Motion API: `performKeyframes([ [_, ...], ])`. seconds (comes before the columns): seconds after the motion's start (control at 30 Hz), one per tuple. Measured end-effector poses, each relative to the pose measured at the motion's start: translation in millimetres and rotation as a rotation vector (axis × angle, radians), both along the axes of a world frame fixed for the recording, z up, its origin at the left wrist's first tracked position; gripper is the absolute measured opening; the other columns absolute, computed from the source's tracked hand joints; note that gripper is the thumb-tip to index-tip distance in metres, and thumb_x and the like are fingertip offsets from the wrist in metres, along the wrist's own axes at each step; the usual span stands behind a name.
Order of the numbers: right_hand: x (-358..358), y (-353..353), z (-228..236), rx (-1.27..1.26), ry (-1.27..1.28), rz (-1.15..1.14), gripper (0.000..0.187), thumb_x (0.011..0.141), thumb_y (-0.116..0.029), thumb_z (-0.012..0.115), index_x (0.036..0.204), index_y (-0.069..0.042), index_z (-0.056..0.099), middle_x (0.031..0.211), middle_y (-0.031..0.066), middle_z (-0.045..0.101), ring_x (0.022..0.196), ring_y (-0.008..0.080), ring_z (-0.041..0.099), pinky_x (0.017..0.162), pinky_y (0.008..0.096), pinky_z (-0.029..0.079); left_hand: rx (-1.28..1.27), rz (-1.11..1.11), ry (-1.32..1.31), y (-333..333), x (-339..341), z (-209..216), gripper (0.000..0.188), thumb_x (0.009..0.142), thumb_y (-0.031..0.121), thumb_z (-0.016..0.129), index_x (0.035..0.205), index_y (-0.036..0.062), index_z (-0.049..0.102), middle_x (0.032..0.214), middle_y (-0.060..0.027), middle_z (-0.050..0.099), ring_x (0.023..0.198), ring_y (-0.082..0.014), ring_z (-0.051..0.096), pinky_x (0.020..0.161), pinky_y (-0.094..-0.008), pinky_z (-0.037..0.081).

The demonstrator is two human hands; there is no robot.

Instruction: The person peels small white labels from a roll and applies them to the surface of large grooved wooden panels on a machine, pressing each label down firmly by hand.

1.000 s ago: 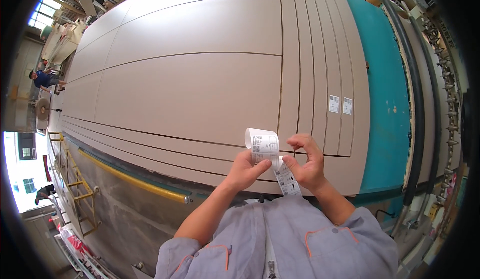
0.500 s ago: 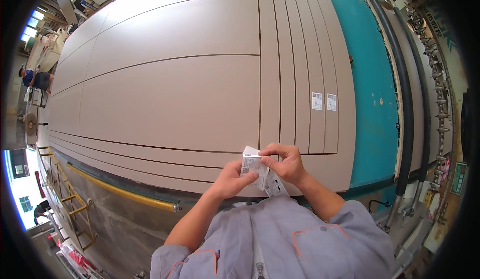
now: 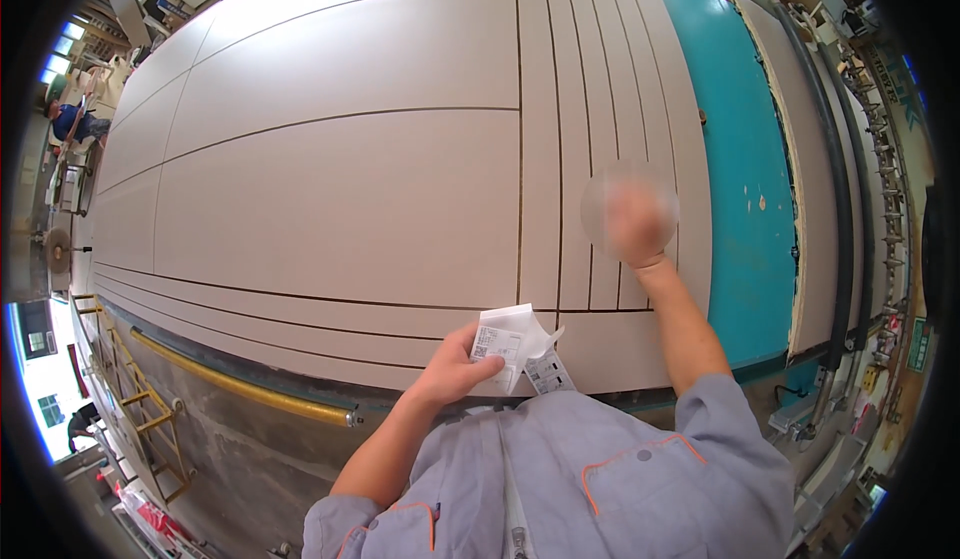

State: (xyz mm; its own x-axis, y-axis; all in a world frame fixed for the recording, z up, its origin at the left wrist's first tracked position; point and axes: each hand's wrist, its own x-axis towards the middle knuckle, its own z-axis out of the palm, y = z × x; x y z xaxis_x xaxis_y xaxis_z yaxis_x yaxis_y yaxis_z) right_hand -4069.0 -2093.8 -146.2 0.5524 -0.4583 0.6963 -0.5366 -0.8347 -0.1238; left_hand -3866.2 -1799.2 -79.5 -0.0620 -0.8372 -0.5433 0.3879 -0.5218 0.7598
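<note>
Small black print, with a square code, covers the white labels (image 3: 500,342) in the person's left hand (image 3: 450,371), too fine for me to read. The strip (image 3: 547,371) hanging beside them bears dark printed blocks, just as illegible. Over at the far right there's a little green sign (image 3: 917,345) on a pale surface, its marks unreadable from here.

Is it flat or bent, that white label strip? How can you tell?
Bent: in the left hand, the white label strip folds near its top and curls at its right.
</note>
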Motion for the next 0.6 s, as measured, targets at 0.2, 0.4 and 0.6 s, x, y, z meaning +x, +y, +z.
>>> performKeyframes([
  [0.2, 7.9, 14.0, -7.5, -0.062, 0.116, 0.010, 0.003, 0.074, -0.006, 0.059, 0.077, -0.007, 0.057, 0.070, 0.0108, 0.051, 0.064, 0.0293, 0.050, 0.057, 0.0420, 0.040, 0.001, 0.092, 0.042, 9.5, 6.9, -5.2, 0.045, 0.083, 0.003, 0.064, 0.126, -0.0026, 0.053, 0.111, -0.0065, 0.065, 0.099, -0.0135, 0.062, 0.089, -0.0319, 0.050],
  [0.4, 5.8, 17.4, -9.1, -0.057, 0.150, -0.007, 0.006, 0.073, -0.006, 0.059, 0.079, -0.006, 0.058, 0.072, 0.0110, 0.052, 0.066, 0.0301, 0.050, 0.060, 0.0436, 0.040, 0.020, 0.086, 0.010, 13.1, 10.2, -5.6, 0.045, 0.083, 0.003, 0.065, 0.126, -0.0020, 0.053, 0.111, -0.0070, 0.065, 0.100, -0.0143, 0.062, 0.090, -0.0323, 0.050],
  [0.6, 1.5, 21.0, -11.9, 0.002, 0.167, -0.007, 0.011, 0.072, -0.006, 0.059, 0.083, -0.005, 0.059, 0.074, 0.0110, 0.054, 0.068, 0.0308, 0.052, 0.064, 0.0444, 0.043, -0.007, 0.117, 0.038, 13.6, 9.3, -5.4, 0.045, 0.083, 0.003, 0.065, 0.126, -0.0019, 0.052, 0.111, -0.0071, 0.065, 0.100, -0.0147, 0.063, 0.090, -0.0322, 0.050],
])
